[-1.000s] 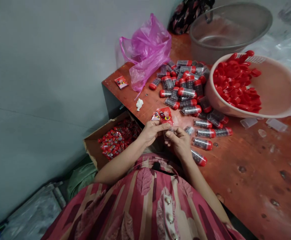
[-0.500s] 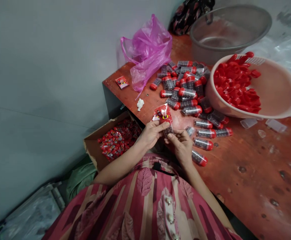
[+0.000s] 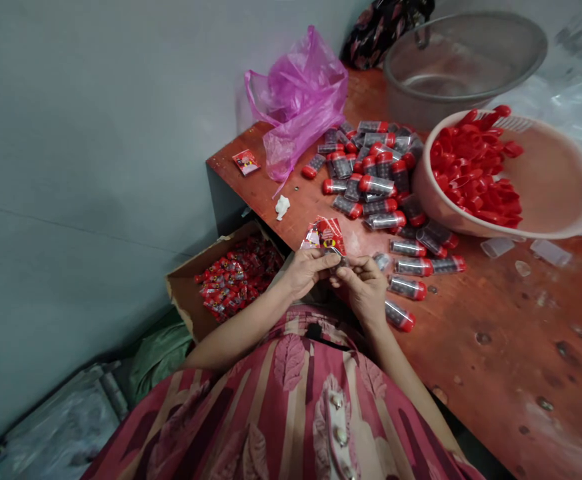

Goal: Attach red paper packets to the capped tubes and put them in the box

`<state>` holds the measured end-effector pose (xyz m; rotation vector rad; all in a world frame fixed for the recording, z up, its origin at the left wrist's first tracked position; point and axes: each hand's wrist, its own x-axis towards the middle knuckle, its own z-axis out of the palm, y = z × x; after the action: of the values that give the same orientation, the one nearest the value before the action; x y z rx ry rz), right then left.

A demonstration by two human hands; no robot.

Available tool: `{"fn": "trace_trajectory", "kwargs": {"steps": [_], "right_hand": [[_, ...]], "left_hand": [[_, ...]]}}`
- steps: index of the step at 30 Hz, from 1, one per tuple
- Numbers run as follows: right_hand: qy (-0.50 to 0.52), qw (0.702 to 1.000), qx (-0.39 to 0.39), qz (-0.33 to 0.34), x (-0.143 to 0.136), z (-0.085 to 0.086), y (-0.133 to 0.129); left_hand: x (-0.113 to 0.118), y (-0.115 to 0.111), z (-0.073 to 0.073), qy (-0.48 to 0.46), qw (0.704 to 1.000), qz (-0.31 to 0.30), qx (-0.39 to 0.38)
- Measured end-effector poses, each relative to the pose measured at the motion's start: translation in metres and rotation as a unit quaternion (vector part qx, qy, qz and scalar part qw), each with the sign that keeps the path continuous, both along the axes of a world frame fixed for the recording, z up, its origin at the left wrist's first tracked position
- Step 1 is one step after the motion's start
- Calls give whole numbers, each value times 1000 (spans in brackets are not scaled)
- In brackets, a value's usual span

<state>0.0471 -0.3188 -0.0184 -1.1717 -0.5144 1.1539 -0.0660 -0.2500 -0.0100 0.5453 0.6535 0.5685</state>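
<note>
My left hand (image 3: 307,272) pinches a small red printed packet (image 3: 331,235) at the table's near edge. The packet's top fans out above my fingers, and its clear lower part shows dark contents. On the other side of that lower end, my right hand (image 3: 365,288) has thumb and fingers closed on it. Just right of my hands lie clear tubes with red caps and dark contents (image 3: 407,288), with a larger pile of them (image 3: 378,185) behind. Another red packet (image 3: 245,162) lies at the table's left corner.
A cardboard box (image 3: 183,293) of red packets stands below the table at left. On the table (image 3: 511,347) are a pink bag (image 3: 295,100), white scrap (image 3: 281,207), a pink basin (image 3: 561,180) holding red pieces, a grey basin (image 3: 395,100) and loose clear caps (image 3: 551,253).
The packet has tipped and sits slightly lower, its top spread wider. My left thumb has moved in closer to my right fingers. The view has shifted slightly.
</note>
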Motion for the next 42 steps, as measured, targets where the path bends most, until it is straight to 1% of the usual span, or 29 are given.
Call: {"fn": "trace_trajectory", "kwargs": {"steps": [4, 7, 8, 9, 10, 11, 13, 14, 15, 17, 18, 19, 20, 21, 22, 23, 24, 25, 26, 27, 28, 29, 31, 33, 35, 38, 40, 41, 42], "right_hand": [[-43, 999, -20, 23, 8, 2, 5], [-67, 994, -45, 76, 10, 5, 9], [-71, 992, -45, 98, 9, 5, 10], [-72, 989, -41, 119, 8, 6, 11], [-71, 988, -35, 134, 7, 7, 11], [-68, 988, -29, 138, 7, 8, 11], [-72, 991, -24, 113, 8, 9, 10], [-81, 992, -25, 91, 10, 10, 10], [-96, 993, -28, 69, 13, 10, 10], [-125, 991, -31, 39, 18, 10, 10], [-136, 990, -32, 35, 20, 9, 10], [-142, 989, -33, 33, 21, 9, 10], [-145, 988, -34, 34, 21, 9, 10], [-146, 988, -36, 34, 20, 9, 10], [-145, 988, -39, 36, 18, 10, 10], [-144, 988, -42, 40, 16, 10, 9], [-143, 988, -46, 44, 14, 11, 9], [-143, 987, -49, 49, 12, 12, 8], [-143, 987, -53, 55, 11, 13, 8], [-145, 986, -57, 61, 10, 13, 7], [-147, 985, -60, 66, 10, 13, 7], [-150, 984, -62, 72, 10, 14, 8], [-161, 981, -69, 81, 12, 13, 10], [-176, 979, -71, 75, 14, 12, 16], [-182, 980, -64, 44, 15, 10, 24], [-146, 989, -33, 0, 17, 8, 37], [-115, 993, -9, -8, 19, 8, 44], [-107, 994, 0, -11, 20, 8, 47], [-104, 994, 4, -16, 22, 8, 48]], "left_hand": [[-1, -4, -1, -1, 999, -18, -40], [-7, -9, 0, 9, 998, -24, -59], [-11, -10, 1, 15, 998, -13, -56], [-17, -13, 1, 17, 998, 15, -51], [-24, -15, 2, 15, 997, 61, -46], [-32, -17, 1, 13, 991, 124, -40], [-49, -22, 0, 12, 964, 261, -40], [-57, -24, -2, 27, 948, 315, -40], [-63, -25, -5, 46, 937, 343, -39], [-68, -23, -10, 101, 935, 340, -3], [-67, -20, -12, 139, 937, 317, 48], [-63, -14, -15, 183, 932, 286, 124], [-57, -6, -17, 234, 911, 255, 224], [-50, 3, -20, 291, 869, 209, 341], [-42, 12, -22, 338, 811, 167, 448], [-33, 22, -24, 377, 747, 135, 530], [-26, 30, -27, 415, 689, 103, 585], [-19, 38, -30, 452, 639, 76, 618], [-14, 43, -34, 477, 598, 55, 642], [-10, 47, -37, 496, 567, 42, 656], [-7, 50, -41, 509, 545, 37, 665], [-6, 51, -44, 514, 531, 40, 672], [-5, 52, -49, 516, 521, 59, 678], [-4, 52, -50, 509, 525, 83, 677], [-4, 50, -47, 493, 532, 107, 680], [-2, 43, -34, 448, 546, 123, 697], [0, 37, -24, 405, 577, 115, 700], [0, 34, -18, 382, 607, 111, 688], [0, 32, -14, 361, 649, 110, 661]]}}
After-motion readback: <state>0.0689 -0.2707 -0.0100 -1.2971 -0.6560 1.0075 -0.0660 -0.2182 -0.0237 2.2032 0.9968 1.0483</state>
